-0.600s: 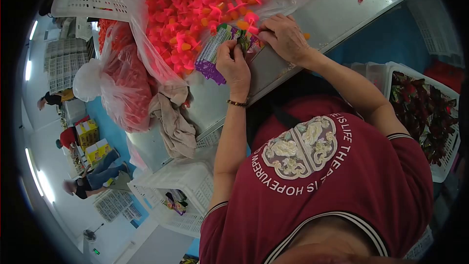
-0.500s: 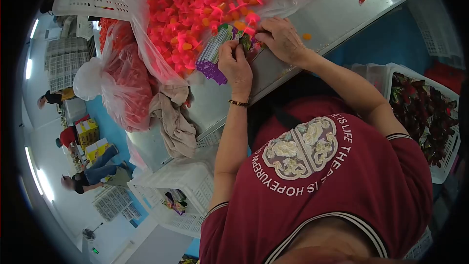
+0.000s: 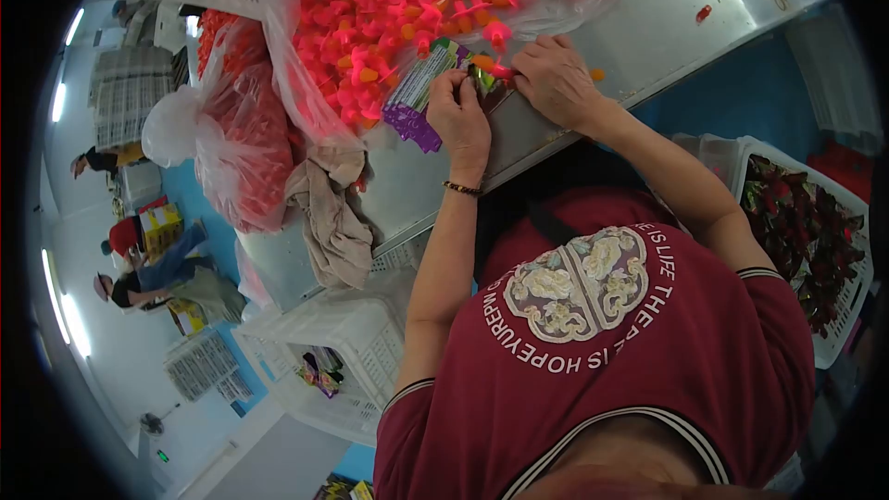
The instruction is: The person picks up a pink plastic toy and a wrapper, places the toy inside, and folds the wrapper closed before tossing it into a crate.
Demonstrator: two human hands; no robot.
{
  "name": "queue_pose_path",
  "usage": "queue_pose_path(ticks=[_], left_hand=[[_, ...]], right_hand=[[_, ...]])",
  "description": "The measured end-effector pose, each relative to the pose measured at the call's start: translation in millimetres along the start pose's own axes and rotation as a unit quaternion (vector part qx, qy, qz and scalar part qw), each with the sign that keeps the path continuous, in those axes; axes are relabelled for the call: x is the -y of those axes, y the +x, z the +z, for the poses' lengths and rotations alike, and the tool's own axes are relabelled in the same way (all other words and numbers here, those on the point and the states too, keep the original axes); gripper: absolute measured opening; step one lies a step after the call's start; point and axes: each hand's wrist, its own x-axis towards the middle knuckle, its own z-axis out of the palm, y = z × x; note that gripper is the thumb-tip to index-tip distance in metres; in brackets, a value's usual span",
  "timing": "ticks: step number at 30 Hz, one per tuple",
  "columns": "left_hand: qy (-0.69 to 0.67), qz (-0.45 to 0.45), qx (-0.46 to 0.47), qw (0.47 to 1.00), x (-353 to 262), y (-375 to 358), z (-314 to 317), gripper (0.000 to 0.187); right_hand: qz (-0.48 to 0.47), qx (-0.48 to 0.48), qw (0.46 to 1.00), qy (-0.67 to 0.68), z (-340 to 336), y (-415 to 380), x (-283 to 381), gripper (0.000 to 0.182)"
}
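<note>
My left hand [image 3: 458,125] lies at the worktop's near edge, thumb and fingers pinched on a small purple and green printed packet [image 3: 482,83]. Under and beyond those fingers is a fanned stack of similar packets [image 3: 412,109]. My right hand [image 3: 560,83] is just to the right, fingers curled, its fingertips at a pink plastic piece with an orange tip [image 3: 495,68]. That piece's orange end points toward the packet's upper edge. Beyond both hands spreads a big heap of the same pink and orange pieces [image 3: 389,18] on clear plastic sheeting.
A beige cloth [image 3: 329,213] and tied bag of red pieces [image 3: 245,148] lie to the left. White crates stand below left [image 3: 370,333] and right [image 3: 857,292], the right one with dark wrapped packets [image 3: 801,231]. Other people [image 3: 157,282] are far left.
My right hand has drawn slightly away from my left, and the pink piece now shows between them at the packet. The view has shifted a little.
</note>
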Motion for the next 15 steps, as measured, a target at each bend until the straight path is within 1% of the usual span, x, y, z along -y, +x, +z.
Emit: queue_pose_path(ticks=[2,3,5,6,8,10,11,13,15], left_hand=[[0.039,0.059,-0.011,0.997,4,3,-1,0.005],[0.047,0.059,-0.015,0.997,0,4,-2,0.006],[0.047,0.103,-0.024,0.993,3,5,1,0.007],[0.041,0.116,-0.019,0.992,-1,4,-1,0.008],[0.037,0.103,0.020,0.994,-9,1,-3,0.009],[-0.017,0.098,-0.001,0.995,-16,-5,-4,0.009],[-0.008,0.098,-0.013,0.995,-16,-6,-5,0.009],[-0.026,0.092,-0.007,0.995,-17,-6,-4,0.009],[-0.021,0.103,-0.016,0.994,-18,-3,-3,0.009]], right_hand=[[-0.101,0.015,0.980,-0.170,-16,8,4,0.009],[-0.127,0.039,0.972,-0.193,-19,15,4,0.009],[-0.168,0.076,0.958,-0.218,-24,20,3,0.011],[-0.181,0.093,0.955,-0.217,-28,22,6,0.009],[-0.153,0.135,0.968,-0.149,-30,28,8,0.007],[-0.103,0.166,0.977,-0.087,-32,31,5,0.007],[-0.117,0.166,0.976,-0.081,-27,31,-1,0.007],[-0.055,0.162,0.985,0.002,-20,30,-8,0.007],[-0.066,0.148,0.987,-0.003,-19,28,-4,0.008]])
